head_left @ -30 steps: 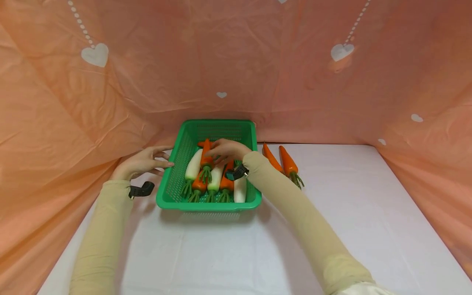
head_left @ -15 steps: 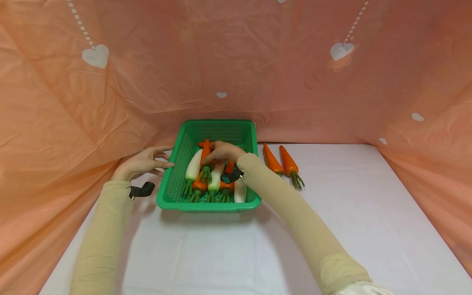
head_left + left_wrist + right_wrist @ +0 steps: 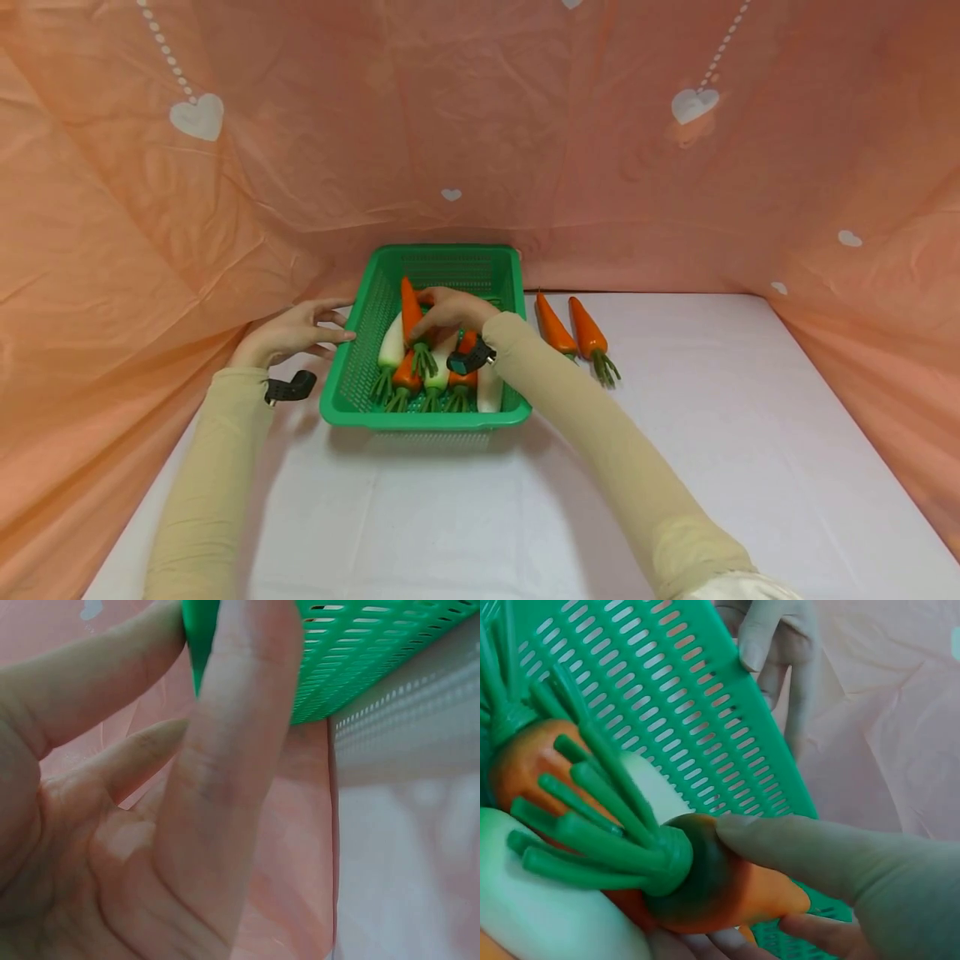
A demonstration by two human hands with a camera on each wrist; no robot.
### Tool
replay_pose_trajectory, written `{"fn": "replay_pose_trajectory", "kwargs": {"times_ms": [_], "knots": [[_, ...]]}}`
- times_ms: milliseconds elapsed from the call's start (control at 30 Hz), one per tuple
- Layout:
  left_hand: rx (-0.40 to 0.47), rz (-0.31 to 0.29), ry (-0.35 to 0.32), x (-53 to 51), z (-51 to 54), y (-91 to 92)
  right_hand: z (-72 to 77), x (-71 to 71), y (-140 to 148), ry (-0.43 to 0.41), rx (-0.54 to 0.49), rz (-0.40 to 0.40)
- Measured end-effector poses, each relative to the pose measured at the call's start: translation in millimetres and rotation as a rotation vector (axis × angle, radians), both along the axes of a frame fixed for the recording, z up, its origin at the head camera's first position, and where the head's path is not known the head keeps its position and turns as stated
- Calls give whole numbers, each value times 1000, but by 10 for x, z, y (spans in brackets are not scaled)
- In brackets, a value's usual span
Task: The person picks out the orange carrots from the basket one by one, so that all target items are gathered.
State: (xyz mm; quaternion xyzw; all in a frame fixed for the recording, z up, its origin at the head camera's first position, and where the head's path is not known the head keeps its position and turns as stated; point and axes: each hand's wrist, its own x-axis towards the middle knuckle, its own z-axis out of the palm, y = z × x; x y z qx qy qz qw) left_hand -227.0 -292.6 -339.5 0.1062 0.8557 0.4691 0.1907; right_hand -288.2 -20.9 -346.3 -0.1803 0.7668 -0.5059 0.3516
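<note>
Inside the green perforated basket (image 3: 420,420) my right hand (image 3: 452,310) holds an orange carrot (image 3: 410,310) with green stalks. In the right wrist view, the thumb presses on top of this carrot and other fingers show beneath it. The carrot lies over a white radish (image 3: 392,348) and another carrot (image 3: 407,375); a second white radish (image 3: 437,379) is close by. My left hand (image 3: 288,333) touches the basket's left rim with fairly straight fingers. In the left wrist view, its fingers lie against the green basket wall (image 3: 352,652).
Two carrots lie on the white cloth right of the basket, a left one (image 3: 555,325) and a right one (image 3: 588,333). Another white radish (image 3: 490,387) lies along the basket's right side. A pink-orange curtain (image 3: 637,208) with hearts surrounds the table.
The carrot under my right hand has swung, its tip shifting left and its stalks slightly right. My right hand first moved slightly left onto it. The left hand has stayed at the rim.
</note>
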Motion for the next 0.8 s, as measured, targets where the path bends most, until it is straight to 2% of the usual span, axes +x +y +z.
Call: {"fn": "replay_pose_trajectory", "kwargs": {"times_ms": [133, 367, 600, 800], "knots": [[4, -3, -3, 0, -3, 8, 46, -21, 73, 26, 15, 5], [4, -2, 1, 7, 8, 29, 245, -76, 314, -36, -83, -19], [8, -8, -5, 5, 9, 38, 477, -73, 752, 6, -153, -51], [-2, -4, -7, 11, 22, 30, 583, -78, 1201, 36, -162, -85]]}}
